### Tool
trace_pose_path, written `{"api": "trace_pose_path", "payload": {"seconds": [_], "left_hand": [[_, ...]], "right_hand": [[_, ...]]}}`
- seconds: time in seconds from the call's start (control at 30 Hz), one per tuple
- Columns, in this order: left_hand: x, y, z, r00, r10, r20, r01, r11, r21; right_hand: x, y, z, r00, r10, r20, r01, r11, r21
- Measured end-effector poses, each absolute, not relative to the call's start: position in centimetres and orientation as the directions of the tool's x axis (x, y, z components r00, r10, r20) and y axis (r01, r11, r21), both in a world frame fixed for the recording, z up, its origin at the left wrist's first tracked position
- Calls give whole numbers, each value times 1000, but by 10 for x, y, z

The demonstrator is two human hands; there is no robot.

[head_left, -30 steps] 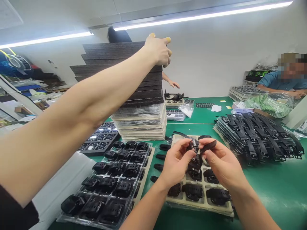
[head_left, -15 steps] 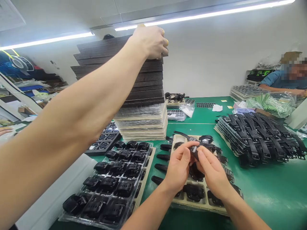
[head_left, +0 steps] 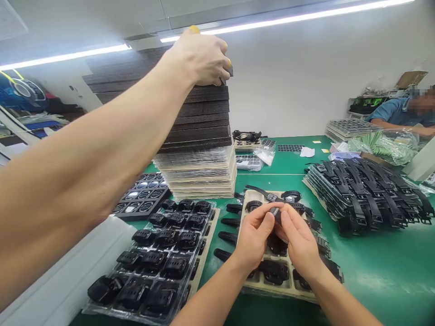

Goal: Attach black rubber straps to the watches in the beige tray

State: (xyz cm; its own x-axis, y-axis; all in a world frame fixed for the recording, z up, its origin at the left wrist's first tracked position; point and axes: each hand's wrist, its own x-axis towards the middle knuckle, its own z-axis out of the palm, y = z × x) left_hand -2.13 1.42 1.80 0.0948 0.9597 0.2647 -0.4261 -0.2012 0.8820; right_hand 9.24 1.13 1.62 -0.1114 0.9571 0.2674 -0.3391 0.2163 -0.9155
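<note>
My left hand point(head_left: 253, 235) and my right hand point(head_left: 301, 240) meet over a cream tray point(head_left: 249, 195). Between their fingertips is the strap end of a black watch point(head_left: 277, 216), with its buckle pinched from both sides. The watch's lower part hangs just below, half covered by my fingers. Black watches point(head_left: 274, 271) lie in the tray's pockets around my hands, and loose strap ends point(head_left: 228, 237) stick out over its left edge. At the top of the tray rests a strap with a metal-looking buckle point(head_left: 272, 197).
A co-worker's arm point(head_left: 129, 149) crosses from the left, its hand on a tall stack of black foam sheets point(head_left: 207, 108) above pale trays point(head_left: 204, 181). Left stands a clear tray of watches point(head_left: 166, 262). At right lies a pile of straps point(head_left: 367, 190); another person point(head_left: 394, 113) sits beyond.
The co-worker's hand has moved left, and the upper foam sheets have shifted left with it. My hands stay over the tray, with the buckle slightly turned between my fingers.
</note>
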Motion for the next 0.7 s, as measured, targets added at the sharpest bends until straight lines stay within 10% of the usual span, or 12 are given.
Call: {"api": "trace_pose_path", "payload": {"seconds": [0.4, 0.7], "left_hand": [[-19, 7, 28, 116, 937, 328, -234, -295, 926], [-32, 3, 38, 300, 934, 195, -273, -112, 956]], "right_hand": [[94, 3, 13, 110, 953, 281, -257, 300, -919], [133, 17, 20, -119, 966, 227, -60, 222, -973]]}}
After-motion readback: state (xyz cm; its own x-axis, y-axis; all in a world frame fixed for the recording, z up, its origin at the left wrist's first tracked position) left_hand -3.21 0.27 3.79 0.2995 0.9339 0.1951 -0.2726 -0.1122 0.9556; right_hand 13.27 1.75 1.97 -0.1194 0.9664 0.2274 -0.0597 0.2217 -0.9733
